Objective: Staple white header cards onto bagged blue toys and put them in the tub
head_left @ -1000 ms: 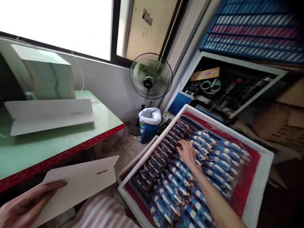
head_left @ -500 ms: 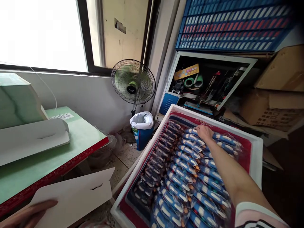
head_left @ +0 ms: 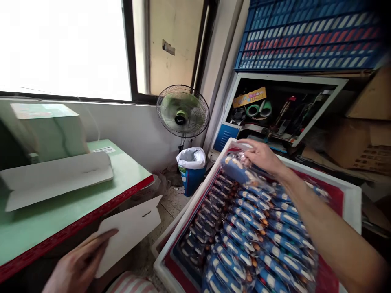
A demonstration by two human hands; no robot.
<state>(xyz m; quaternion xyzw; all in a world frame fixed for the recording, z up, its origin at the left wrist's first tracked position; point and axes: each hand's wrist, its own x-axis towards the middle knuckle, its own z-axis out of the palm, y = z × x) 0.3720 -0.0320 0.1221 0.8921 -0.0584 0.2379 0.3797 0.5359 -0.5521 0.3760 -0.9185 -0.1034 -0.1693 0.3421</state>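
My right hand (head_left: 262, 156) is closed on a blue packet in clear wrap (head_left: 240, 170), lifted a little above the far end of a white tray (head_left: 351, 203). The tray has a red lining and is filled with several rows of the same blue packets (head_left: 253, 232). My left hand (head_left: 77, 264), at the lower left, holds a flat white card (head_left: 130, 230) with a small curved slot. The fingers lie along its near end.
A green table with a red edge (head_left: 76, 203) at the left carries a folded white card (head_left: 55, 179) and a pale green box (head_left: 45, 130). A fan (head_left: 182, 110) and a lined bin (head_left: 192, 169) stand by the wall. An open cabinet (head_left: 275, 110) and cardboard boxes (head_left: 360, 146) lie beyond the tray.
My right hand reached to the tray's far end, closed on one packet and lifted it. My left hand with the white card moved right and up.
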